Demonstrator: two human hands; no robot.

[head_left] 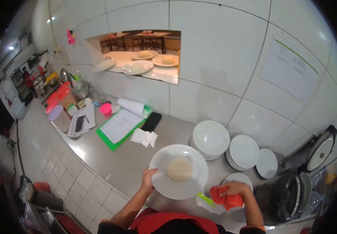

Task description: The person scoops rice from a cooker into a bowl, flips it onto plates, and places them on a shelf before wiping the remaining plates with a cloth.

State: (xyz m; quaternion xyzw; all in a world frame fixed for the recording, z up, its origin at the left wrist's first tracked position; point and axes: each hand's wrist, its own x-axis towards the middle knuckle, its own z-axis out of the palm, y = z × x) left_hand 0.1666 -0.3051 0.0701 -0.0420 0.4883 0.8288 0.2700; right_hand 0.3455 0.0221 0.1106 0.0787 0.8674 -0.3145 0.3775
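My left hand (148, 179) grips the left rim of a wide white plate (162, 185), fingers closed on it. A round, flat mound of what looks like rice (179, 169) lies in the plate's middle. My right hand (234, 188) is closed on a bunched red cloth (228, 199), to the right of the plate. Under and behind the cloth a small white dish (238, 178) shows in part. Between the plate and the cloth lies a utensil with a bright green handle (206, 199); its head is mostly hidden.
Stacked white plates (211, 137) stand along the wall, with smaller stacks (244, 151) beside them. A dark rice cooker (279, 195) with raised lid is at right. A green clipboard (115, 128) and phone (151, 122) lie left. Plates of food (138, 67) sit in the wall hatch.
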